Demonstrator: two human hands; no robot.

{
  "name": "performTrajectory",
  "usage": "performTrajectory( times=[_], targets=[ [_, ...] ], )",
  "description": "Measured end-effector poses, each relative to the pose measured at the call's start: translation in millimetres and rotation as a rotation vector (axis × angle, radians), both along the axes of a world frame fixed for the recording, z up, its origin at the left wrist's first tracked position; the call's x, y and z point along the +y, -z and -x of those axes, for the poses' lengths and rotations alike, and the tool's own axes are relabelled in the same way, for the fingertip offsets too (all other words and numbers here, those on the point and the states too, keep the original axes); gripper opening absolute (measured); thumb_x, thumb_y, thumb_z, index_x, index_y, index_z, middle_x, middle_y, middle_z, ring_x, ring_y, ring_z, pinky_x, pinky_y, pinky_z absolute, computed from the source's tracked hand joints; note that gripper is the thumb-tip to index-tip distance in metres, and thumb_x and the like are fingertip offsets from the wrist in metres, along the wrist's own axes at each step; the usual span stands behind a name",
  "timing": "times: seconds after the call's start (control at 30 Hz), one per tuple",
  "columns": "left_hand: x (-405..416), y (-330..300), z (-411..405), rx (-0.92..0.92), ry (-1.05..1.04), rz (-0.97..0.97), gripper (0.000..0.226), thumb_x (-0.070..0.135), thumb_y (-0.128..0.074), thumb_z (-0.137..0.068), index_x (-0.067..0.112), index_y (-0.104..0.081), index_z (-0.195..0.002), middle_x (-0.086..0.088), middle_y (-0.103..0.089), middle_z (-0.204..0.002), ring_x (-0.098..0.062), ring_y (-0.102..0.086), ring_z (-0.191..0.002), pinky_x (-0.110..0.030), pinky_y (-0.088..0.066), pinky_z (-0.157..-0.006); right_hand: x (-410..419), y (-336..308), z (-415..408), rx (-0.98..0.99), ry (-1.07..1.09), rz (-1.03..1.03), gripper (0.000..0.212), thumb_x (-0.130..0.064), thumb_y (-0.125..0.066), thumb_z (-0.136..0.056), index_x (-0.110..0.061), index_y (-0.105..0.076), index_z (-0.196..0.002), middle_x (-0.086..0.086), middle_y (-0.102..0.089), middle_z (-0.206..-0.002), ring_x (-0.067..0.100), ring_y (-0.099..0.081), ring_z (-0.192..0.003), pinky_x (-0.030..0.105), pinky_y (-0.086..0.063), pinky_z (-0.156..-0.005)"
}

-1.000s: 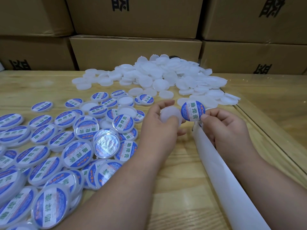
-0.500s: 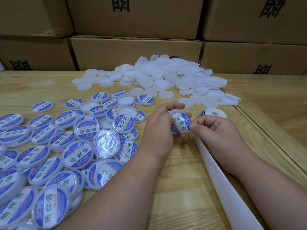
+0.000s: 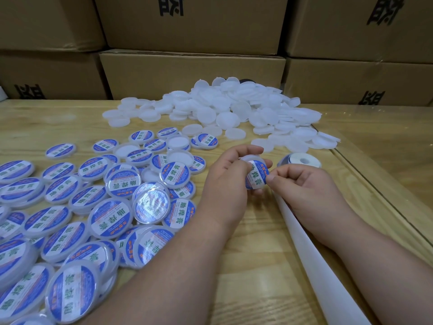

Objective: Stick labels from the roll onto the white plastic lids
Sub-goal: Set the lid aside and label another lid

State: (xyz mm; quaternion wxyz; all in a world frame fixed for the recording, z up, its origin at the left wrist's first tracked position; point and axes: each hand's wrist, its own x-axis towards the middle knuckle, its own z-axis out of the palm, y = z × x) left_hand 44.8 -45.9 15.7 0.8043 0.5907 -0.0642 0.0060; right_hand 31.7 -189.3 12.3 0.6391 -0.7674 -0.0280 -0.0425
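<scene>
Since one second ago the label (image 3: 255, 175) has left the air above the backing strip (image 3: 311, 249) and now sits on the white lid (image 3: 248, 158), and both hands came closer together over the wooden table (image 3: 246, 266). From the head view, the left hand (image 3: 226, 184) holds the lid, with fingers curled round its rim and the face turned to the right. The right hand (image 3: 304, 184) pinches the right edge of the label between thumb and forefinger, other fingers curled. To do this step well, I think the label must be centred first, then pressed from the middle outward so no bubble stays. The roll (image 3: 302, 160) stands just behind the right hand. Finished labelled lids (image 3: 110, 219) lie at the left, and the bare lids (image 3: 234, 109) are heaped farther back, before the cardboard boxes (image 3: 192, 73).
</scene>
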Motion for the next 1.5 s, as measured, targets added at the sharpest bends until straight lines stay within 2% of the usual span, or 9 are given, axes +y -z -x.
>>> performTrajectory(
  times=[0.63, 0.83, 0.97, 1.03, 1.17, 1.27, 1.37, 1.43, 1.5],
  targets=[
    [-4, 6, -1, -0.037, -0.023, -0.083, 0.040, 0.008, -0.044, -0.076, 0.027, -0.068, -0.101, 0.000, -0.079, -0.094, -0.012, -0.074, -0.080, -0.024, -0.055, -0.056, -1, 1, -1, -0.022, 0.009, 0.010, 0.017, -0.016, -0.067, -0.095, -0.011, -0.077, -0.082, 0.034, -0.067, -0.083, 0.020, -0.052, -0.075, 0.034, -0.042, -0.076],
    [-2, 11, -4, -0.101, -0.083, -0.240, 0.047, 0.004, -0.052, -0.083, 0.043, -0.059, -0.109, 0.018, -0.076, -0.098, -0.004, -0.073, -0.084, -0.040, -0.062, -0.070, -4, 4, -4, -0.036, 0.020, -0.023, 0.018, -0.004, -0.061, -0.096, -0.012, -0.077, -0.092, -0.016, -0.068, -0.060, -0.007, -0.061, -0.059, 0.004, -0.042, -0.059],
    [-1, 15, -9, -0.080, -0.125, -0.240, 0.042, 0.005, -0.060, -0.086, 0.038, -0.062, -0.111, 0.021, -0.076, -0.100, 0.001, -0.071, -0.092, -0.037, -0.063, -0.078, -2, 4, -1, -0.071, 0.007, 0.001, 0.026, -0.002, -0.059, -0.096, -0.019, -0.079, -0.099, -0.010, -0.055, -0.053, 0.001, -0.046, -0.048, 0.009, -0.038, -0.051],
    [0, 15, -10, -0.050, -0.127, -0.214, 0.035, 0.007, -0.069, -0.087, 0.033, -0.066, -0.110, 0.019, -0.077, -0.099, 0.000, -0.072, -0.092, -0.029, -0.062, -0.073, -2, 5, 0, -0.098, 0.048, -0.007, 0.031, 0.000, -0.058, -0.095, -0.022, -0.080, -0.097, -0.006, -0.040, -0.052, 0.007, -0.031, -0.045, 0.012, -0.030, -0.045],
    [0, 9, -8, 0.027, -0.146, -0.044, 0.012, 0.024, -0.074, -0.091, 0.022, -0.074, -0.103, 0.007, -0.079, -0.098, -0.014, -0.077, -0.087, -0.021, -0.055, -0.056, -2, 2, 1, -0.129, 0.110, -0.009, 0.035, -0.002, -0.058, -0.095, -0.028, -0.080, -0.086, -0.002, -0.044, -0.056, 0.011, -0.031, -0.050, 0.015, -0.030, -0.046],
    [-1, 5, -8, 0.003, -0.155, -0.010, 0.018, 0.045, -0.058, -0.100, 0.032, -0.071, -0.101, -0.002, -0.079, -0.087, -0.018, -0.077, -0.070, -0.023, -0.051, -0.044, 0, 1, 2, -0.141, 0.105, 0.003, 0.032, -0.001, -0.059, -0.094, -0.023, -0.078, -0.081, 0.007, -0.063, -0.063, 0.016, -0.043, -0.060, 0.021, -0.038, -0.055],
    [-2, 8, -8, -0.037, -0.176, -0.094, 0.017, 0.054, -0.046, -0.101, 0.046, -0.060, -0.095, -0.002, -0.078, -0.079, -0.014, -0.058, -0.043, -0.022, -0.042, -0.041, 1, 1, 1, -0.139, 0.124, 0.003, 0.027, 0.001, -0.060, -0.093, -0.017, -0.076, -0.081, -0.004, -0.065, -0.064, 0.011, -0.047, -0.059, 0.014, -0.038, -0.053],
    [-2, 11, -9, -0.048, -0.182, -0.132, 0.005, 0.050, -0.045, -0.100, 0.052, -0.050, -0.100, 0.001, -0.077, -0.078, -0.013, -0.049, -0.044, -0.023, -0.041, -0.045, 1, 0, 2, -0.139, 0.129, 0.011, 0.027, 0.001, -0.060, -0.093, -0.016, -0.075, -0.080, 0.001, -0.056, -0.061, 0.011, -0.041, -0.054, 0.014, -0.034, -0.048],
    [-2, 16, -10, -0.055, -0.189, -0.161, 0.016, 0.045, -0.042, -0.101, 0.055, -0.040, -0.113, 0.006, -0.078, -0.083, -0.013, -0.047, -0.049, -0.024, -0.042, -0.049, 1, 0, 3, -0.146, 0.122, 0.014, 0.027, 0.001, -0.060, -0.092, -0.016, -0.076, -0.079, 0.007, -0.048, -0.062, 0.011, -0.035, -0.051, 0.014, -0.031, -0.045]
  ],
)
